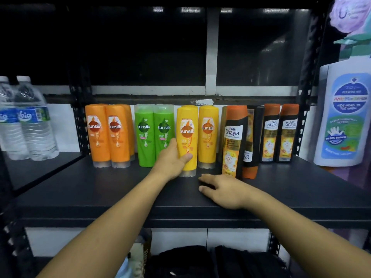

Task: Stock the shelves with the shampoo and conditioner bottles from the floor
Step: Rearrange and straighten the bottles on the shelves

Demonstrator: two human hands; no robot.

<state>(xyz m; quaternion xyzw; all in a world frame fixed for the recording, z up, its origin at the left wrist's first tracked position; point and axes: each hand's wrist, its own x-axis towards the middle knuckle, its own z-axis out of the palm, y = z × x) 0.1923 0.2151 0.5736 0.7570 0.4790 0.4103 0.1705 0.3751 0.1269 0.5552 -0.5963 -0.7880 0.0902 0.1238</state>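
On the shelf (120,189), the left hand (172,159) clamped a yellow bottle (186,137), apparently placing it; right hand (222,189) lay flat, fingers spread. Next likely: releasing it upright.

Near half of the black shelf board (100,189) is bare, left to right, w/ room for a hand to pass over it; only the right hand (222,190) lies flat there, just near of the row. Far half is blocked by a row of upright bottles: orange Sunsilk (108,135), green Sunsilk (153,135), yellow Sunsilk (207,135), then Safi Shayla bottles (278,133). One yellow Sunsilk bottle (187,137), in the left hand (170,161), and one Safi Shayla bottle (233,141) stand nearer than the rest. Narrow gaps btw colour groups. Above the caps, open dark space. Perforated uprights (80,125) close both ends.
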